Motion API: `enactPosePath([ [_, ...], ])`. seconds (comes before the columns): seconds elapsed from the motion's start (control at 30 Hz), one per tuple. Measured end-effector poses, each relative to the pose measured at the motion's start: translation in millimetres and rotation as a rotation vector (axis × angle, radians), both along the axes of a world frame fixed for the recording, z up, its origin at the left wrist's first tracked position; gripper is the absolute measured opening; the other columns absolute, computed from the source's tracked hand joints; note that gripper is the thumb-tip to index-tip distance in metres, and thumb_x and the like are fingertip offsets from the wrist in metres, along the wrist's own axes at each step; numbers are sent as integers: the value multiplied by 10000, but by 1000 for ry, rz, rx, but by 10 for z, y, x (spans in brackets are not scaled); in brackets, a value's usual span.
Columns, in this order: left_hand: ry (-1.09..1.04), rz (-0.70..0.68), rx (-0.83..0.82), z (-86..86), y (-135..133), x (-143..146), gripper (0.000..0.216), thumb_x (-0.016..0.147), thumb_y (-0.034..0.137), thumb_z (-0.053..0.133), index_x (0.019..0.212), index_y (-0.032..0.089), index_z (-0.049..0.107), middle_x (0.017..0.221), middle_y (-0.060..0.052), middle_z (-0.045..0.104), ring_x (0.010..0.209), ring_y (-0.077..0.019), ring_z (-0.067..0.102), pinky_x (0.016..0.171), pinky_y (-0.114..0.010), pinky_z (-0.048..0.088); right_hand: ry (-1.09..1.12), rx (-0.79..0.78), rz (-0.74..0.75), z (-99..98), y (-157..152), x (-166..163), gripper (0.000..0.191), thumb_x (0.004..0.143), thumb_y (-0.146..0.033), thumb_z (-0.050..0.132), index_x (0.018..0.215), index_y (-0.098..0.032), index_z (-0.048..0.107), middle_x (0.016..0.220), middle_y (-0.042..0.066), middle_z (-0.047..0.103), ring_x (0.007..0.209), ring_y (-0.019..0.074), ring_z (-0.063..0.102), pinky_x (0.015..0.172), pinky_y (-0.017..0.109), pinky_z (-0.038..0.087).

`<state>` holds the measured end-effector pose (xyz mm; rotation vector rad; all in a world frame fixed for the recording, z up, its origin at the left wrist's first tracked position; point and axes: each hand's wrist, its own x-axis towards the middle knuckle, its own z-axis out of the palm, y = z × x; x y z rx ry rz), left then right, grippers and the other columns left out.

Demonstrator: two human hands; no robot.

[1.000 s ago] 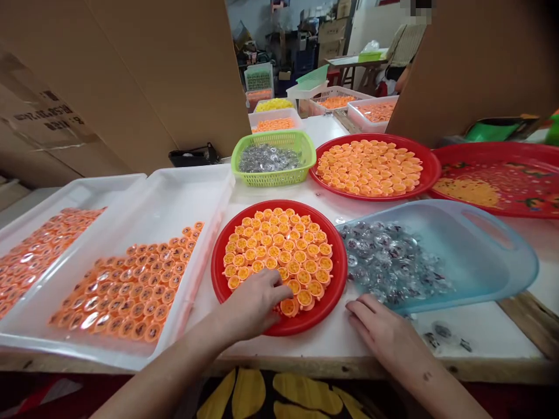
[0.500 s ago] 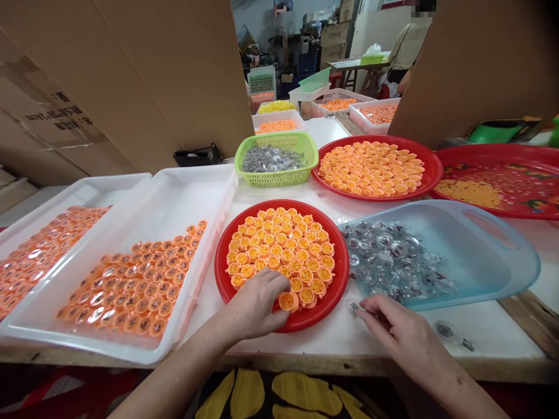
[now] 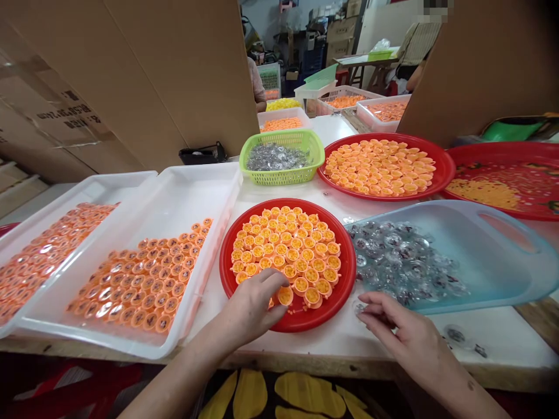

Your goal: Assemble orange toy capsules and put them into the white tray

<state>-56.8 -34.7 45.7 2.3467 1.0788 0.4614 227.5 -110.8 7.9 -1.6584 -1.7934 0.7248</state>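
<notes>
My left hand (image 3: 251, 305) lies over the near edge of a red plate (image 3: 305, 323) packed with orange caps (image 3: 288, 244). Its thumb and forefinger pinch one orange cap (image 3: 285, 295) at the plate's front. My right hand (image 3: 404, 331) rests on the white table just right of the plate. Its fingertips close on a small clear disc (image 3: 360, 305) in front of a tilted blue tray (image 3: 493, 256). That tray holds a heap of clear discs (image 3: 402, 262).
Two white trays (image 3: 174, 192) (image 3: 78, 192) on the left hold rows of orange caps with clear tops. Behind stand a green basket (image 3: 283, 174) of clear discs, a second red plate (image 3: 442, 174) of orange caps and a patterned red tray (image 3: 502, 169). Cardboard panels (image 3: 174, 70) wall both sides. A person (image 3: 255, 81) works beyond.
My right hand went from lying flat on the table to pinching a clear disc by the blue tray. My left hand shifted an orange cap slightly at the plate's front.
</notes>
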Motion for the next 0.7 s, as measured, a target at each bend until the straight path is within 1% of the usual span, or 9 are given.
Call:
enactPosePath([
  [0.07,-48,30,-24,7,3,9,222,763,125,546,976,187,532,951,-43,620,835,-164,585,718,-286,473,60,-60,-34,-2,-21,2,229,871,-414,525,1031,-253,548,890,15,685,794,178,667,707,264,528],
  [0.2,-124,100,-45,-8,11,13,239,750,154,600,978,189,541,939,-28,635,796,-144,582,702,-267,465,185,-179,-10,20,-43,9,230,880,-442,520,995,-247,560,838,2,653,725,165,644,665,260,524],
  [0.27,-103,137,-53,-29,11,5,235,739,152,615,961,181,547,906,-25,633,772,-141,575,691,-267,456,198,-194,7,41,-35,5,224,891,-434,502,986,-244,573,818,2,640,699,161,630,647,264,512],
  [0.37,-72,152,-77,-23,-23,0,215,723,131,617,923,171,550,854,-19,623,731,-136,561,664,-262,440,150,-152,66,79,-10,-22,203,896,-402,496,955,-246,612,892,21,636,799,179,617,710,284,491],
  [0.43,-100,133,-79,2,-67,14,223,729,127,607,939,174,552,865,-18,620,739,-135,558,667,-260,435,162,-139,101,100,3,-59,204,898,-384,499,1005,-254,614,942,27,629,876,186,599,765,292,473],
  [0.53,-135,134,-110,0,-109,53,239,722,121,605,951,180,567,846,-11,620,731,-135,553,662,-258,426,281,-208,89,126,22,-131,246,903,-380,492,1110,-256,540,867,5,604,798,159,585,724,274,473],
  [0.6,-137,160,-143,-45,-100,72,230,704,106,608,922,174,583,832,-14,626,729,-138,552,669,-265,421,331,-267,76,146,37,-176,205,894,-376,508,1051,-246,531,803,-15,578,740,144,568,681,257,471],
  [0.7,-165,196,-175,-116,-62,71,220,701,100,607,908,173,598,849,-20,630,761,-146,551,703,-279,420,359,-327,84,188,61,-221,150,892,-378,510,901,-230,532,774,-20,562,720,139,564,638,245,471],
])
